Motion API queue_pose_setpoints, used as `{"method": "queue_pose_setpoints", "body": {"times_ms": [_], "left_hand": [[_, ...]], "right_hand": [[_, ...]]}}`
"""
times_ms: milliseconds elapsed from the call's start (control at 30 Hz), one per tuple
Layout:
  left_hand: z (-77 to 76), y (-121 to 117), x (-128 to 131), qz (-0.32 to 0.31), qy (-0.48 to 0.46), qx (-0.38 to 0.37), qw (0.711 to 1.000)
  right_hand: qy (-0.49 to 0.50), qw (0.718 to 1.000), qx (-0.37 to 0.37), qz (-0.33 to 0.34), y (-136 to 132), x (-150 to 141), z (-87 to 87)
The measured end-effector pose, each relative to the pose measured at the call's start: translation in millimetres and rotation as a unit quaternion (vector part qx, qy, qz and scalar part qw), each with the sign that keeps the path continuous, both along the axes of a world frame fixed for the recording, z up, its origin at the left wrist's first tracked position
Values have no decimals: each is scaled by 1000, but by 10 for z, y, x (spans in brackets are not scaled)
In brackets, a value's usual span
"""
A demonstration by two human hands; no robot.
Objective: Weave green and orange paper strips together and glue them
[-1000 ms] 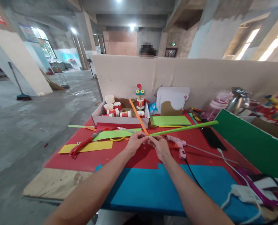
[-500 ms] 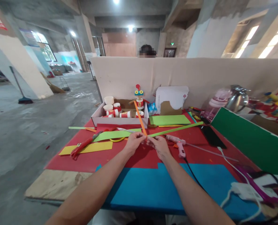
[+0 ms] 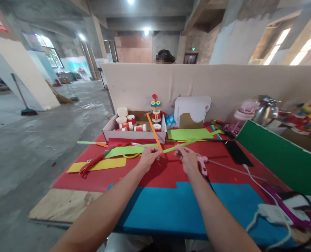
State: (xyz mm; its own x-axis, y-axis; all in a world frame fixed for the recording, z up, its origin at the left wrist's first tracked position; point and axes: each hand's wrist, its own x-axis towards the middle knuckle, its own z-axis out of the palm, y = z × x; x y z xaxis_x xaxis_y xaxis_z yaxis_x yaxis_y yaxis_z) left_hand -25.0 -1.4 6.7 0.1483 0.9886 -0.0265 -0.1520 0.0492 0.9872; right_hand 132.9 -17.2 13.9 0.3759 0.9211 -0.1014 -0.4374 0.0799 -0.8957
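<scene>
My left hand (image 3: 150, 157) pinches the spot where an orange paper strip (image 3: 153, 130) and a light-green paper strip (image 3: 199, 139) meet at an angle. The orange one rises toward the box, the green one stretches to the right. Farther along the green strip, my right hand (image 3: 188, 159) is closed on it between thumb and fingers. Partly hidden behind that hand lies a pink hot glue gun (image 3: 203, 165). Left of my left hand are a wide green paper strip (image 3: 125, 151), a yellow paper strip (image 3: 105, 166) and red-handled scissors (image 3: 92, 164).
A white box (image 3: 134, 136) of paper cups stands at the back, with a spring-necked cup figure (image 3: 156, 105) near its corner. At right are a phone (image 3: 235, 152), a green board (image 3: 276, 161), a steel kettle (image 3: 267, 110) and a power strip (image 3: 275, 214). Behind a partition (image 3: 210, 80) a person's head shows.
My right hand has slid rightward along the green strip, away from my left hand. The orange strip's far end has tilted left, and the green strip's far end has risen and swung left.
</scene>
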Motion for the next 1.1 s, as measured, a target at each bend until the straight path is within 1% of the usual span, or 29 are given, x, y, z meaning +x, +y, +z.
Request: {"method": "queue_pose_setpoints", "body": {"times_ms": [67, 200, 300, 333, 367, 400, 467, 533, 600, 667, 733, 867, 1100], "left_hand": [[-15, 21, -10, -2, -11, -2, 1000], [-47, 56, -33, -17, -35, 0, 999], [-55, 60, -48, -32, -49, 1, 998], [-53, 58, -52, -37, -54, 4, 998], [-49, 55, -55, -40, -61, 9, 997], [-44, 50, -57, -43, -69, 14, 997], [-29, 39, -56, -48, -82, 22, 995], [-11, 24, -49, -56, -87, 24, 994], [6, 10, -38, -62, -88, 25, 994], [22, -1, -26, -67, -88, 24, 994], [33, -7, -18, -72, -79, 21, 994], [35, -9, -15, -75, -49, 19, 996], [32, -7, -2, -43, -30, 15, 999]], "right_hand": [[22, 998, 18, -50, 28, 93, 18], [33, 990, 40, -134, 46, 286, 75], [67, 969, 73, -228, 30, 416, 171], [86, 960, 90, -249, 24, 440, 205], [105, 955, 108, -256, 19, 446, 232], [120, 956, 122, -240, 16, 429, 247], [129, 971, 124, -157, 10, 322, 232], [82, 994, 69, -22, -6, 138, 157], [23, 995, 23, 99, -38, -60, 54], [-11, 986, 1, 168, -76, -206, -37], [-16, 984, -5, 179, -101, -273, -92], [-3, 986, -11, 164, -105, -254, -116], [29, 982, -19, 183, -106, -250, -119]]}}
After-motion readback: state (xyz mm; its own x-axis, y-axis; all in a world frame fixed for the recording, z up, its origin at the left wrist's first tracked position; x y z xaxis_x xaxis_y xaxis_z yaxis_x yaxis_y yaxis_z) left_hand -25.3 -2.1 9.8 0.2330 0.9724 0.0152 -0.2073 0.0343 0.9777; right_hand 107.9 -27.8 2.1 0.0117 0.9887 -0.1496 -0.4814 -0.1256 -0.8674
